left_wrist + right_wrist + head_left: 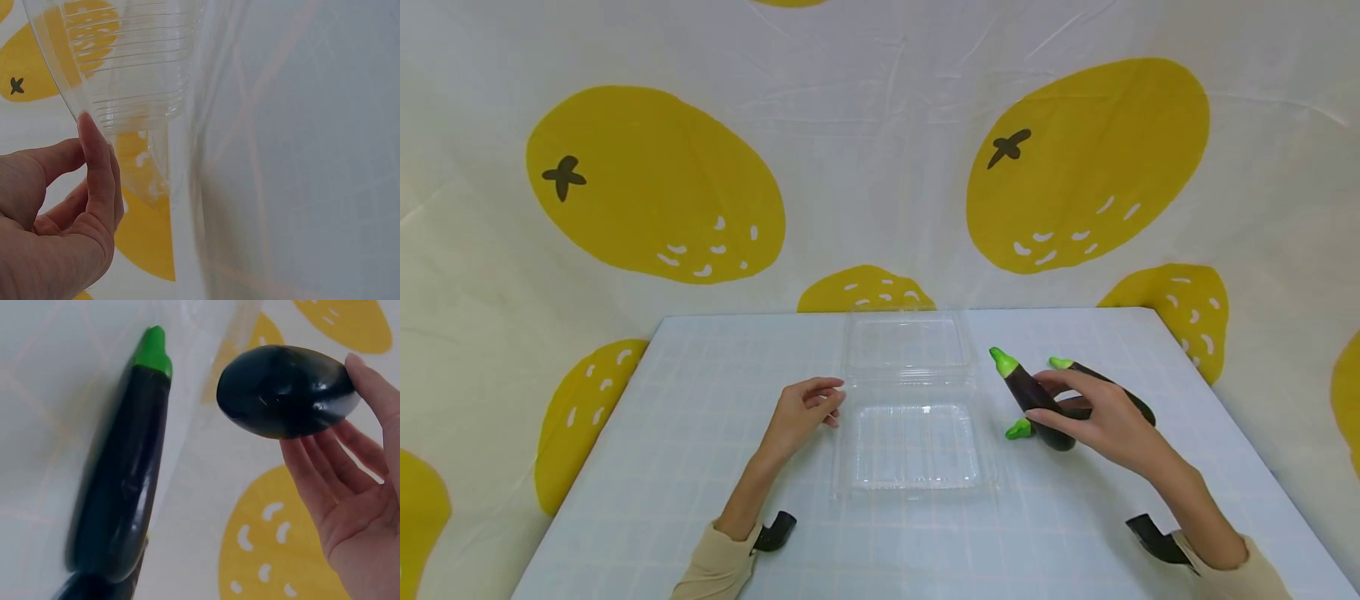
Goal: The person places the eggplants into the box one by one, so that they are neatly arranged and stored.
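Observation:
My right hand holds an eggplant between thumb and fingers, its green stem end pointing up and left. The right wrist view shows the rounded dark end of this held eggplant. Beneath and behind that hand, two more eggplants lie on the table: one shows its green stem, the other its green tip; the hand partly hides both. At the left edge of a clear plastic clamshell box, my left hand has its fingers loosely bent, a fingertip touching the rim.
The clamshell lies opened out flat, its lid toward the back of the table. A pale checked cloth covers the table. Behind it hangs a white curtain with large yellow fruit prints.

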`<state>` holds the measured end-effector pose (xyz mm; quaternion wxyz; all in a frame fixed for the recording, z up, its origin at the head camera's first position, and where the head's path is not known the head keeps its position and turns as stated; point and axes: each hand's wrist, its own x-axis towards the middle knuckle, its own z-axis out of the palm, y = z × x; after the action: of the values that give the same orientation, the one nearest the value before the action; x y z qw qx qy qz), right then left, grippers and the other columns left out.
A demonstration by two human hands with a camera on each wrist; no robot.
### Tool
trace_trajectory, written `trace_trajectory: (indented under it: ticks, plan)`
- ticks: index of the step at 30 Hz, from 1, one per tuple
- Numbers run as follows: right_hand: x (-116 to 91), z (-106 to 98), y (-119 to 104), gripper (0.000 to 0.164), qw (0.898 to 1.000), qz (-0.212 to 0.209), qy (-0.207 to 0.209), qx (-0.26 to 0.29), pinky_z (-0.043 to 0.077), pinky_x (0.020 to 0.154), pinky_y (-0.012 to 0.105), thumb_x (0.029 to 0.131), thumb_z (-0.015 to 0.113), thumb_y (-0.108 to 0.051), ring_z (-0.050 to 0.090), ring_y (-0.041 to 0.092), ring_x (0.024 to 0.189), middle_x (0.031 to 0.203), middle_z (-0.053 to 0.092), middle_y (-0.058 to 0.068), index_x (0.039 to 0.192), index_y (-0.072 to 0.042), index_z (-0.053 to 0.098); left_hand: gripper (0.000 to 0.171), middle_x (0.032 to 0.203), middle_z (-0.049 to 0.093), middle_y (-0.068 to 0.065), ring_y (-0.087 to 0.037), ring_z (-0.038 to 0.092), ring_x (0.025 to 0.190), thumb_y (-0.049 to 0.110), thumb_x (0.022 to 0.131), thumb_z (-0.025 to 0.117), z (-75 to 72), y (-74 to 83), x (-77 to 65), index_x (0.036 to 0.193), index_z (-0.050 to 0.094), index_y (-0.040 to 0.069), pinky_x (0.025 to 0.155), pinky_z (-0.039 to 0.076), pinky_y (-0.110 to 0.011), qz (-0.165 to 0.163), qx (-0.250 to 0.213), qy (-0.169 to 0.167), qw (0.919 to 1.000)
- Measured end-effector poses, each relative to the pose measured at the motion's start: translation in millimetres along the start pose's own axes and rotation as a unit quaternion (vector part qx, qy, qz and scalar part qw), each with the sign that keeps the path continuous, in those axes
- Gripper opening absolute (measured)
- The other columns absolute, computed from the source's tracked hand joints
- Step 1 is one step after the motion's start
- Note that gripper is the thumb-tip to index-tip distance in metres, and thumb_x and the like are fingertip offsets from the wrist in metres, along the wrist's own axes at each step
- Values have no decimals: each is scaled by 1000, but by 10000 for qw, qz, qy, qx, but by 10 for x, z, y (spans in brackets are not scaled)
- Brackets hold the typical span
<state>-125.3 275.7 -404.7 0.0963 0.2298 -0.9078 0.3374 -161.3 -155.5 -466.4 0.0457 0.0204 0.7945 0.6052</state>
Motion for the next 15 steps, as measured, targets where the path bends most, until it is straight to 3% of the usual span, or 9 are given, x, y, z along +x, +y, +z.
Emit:
trace_trajectory:
  ticks: [15]
  plan:
    - [269, 182, -218, 44, 9982, -477, -250, 268, 62, 76, 29, 85, 87, -23, 69, 9, 93, 114, 72, -4, 125, -15, 69, 34, 100, 69, -23, -20, 67, 65, 10, 97, 73, -18, -6, 13, 126, 67, -7, 66, 61, -25, 38, -152, -70, 9999]
